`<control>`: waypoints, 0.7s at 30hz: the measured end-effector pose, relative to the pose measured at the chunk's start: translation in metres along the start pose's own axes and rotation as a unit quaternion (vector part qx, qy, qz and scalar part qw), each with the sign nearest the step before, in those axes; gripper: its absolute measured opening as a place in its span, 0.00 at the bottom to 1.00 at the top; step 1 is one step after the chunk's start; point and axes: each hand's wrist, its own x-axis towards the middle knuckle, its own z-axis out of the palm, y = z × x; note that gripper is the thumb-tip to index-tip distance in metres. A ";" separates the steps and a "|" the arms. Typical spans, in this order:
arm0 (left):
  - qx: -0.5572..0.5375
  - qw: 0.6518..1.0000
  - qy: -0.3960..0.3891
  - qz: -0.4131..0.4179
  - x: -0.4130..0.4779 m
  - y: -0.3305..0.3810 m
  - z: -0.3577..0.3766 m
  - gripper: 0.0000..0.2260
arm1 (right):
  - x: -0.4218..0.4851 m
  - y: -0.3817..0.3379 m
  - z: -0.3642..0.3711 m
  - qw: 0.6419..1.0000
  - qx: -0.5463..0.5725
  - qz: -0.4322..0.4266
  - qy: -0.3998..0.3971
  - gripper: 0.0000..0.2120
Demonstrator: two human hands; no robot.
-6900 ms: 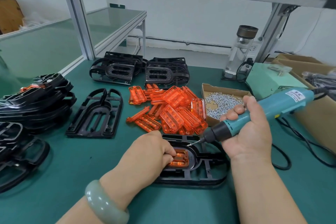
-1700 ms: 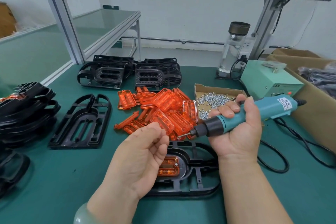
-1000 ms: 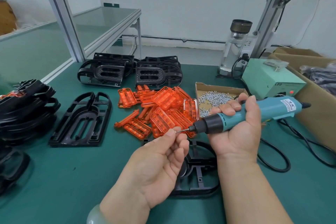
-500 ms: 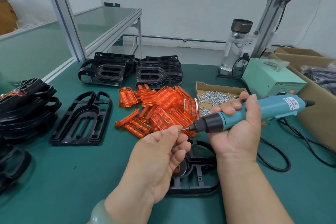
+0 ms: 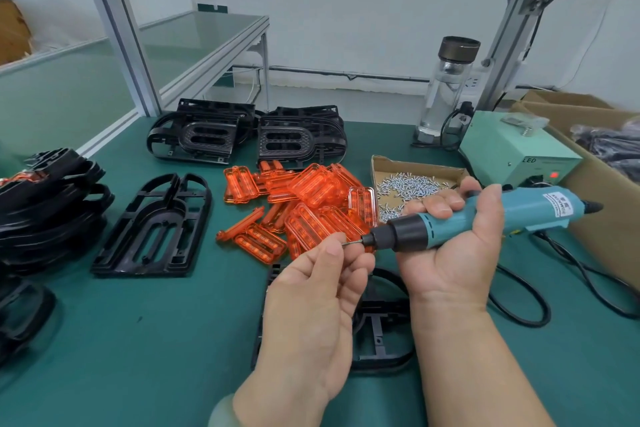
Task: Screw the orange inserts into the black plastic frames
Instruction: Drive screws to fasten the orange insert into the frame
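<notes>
Lifting your left hand [image 5: 311, 305] off the black plastic frame [image 5: 379, 322] on the counter [image 5: 173, 340], you are pinching its fingers [image 5: 333, 250] on the bit [image 5: 355, 242] of the teal electric screwdriver [image 5: 519, 211] your right hand [image 5: 450, 253] is gripping, likely loading a screw.

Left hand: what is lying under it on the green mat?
A black plastic frame lies flat beneath the left hand; mostly its right part shows. The hand covers the frame's middle, so whether an orange insert sits there cannot be seen.

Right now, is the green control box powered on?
On, apparently: the red lamp on the green control box front glows.
</notes>
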 end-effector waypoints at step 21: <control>0.137 0.988 0.032 0.060 0.004 -0.001 -0.003 0.07 | -0.001 0.003 0.001 1.000 -0.003 -0.002 0.010 0.08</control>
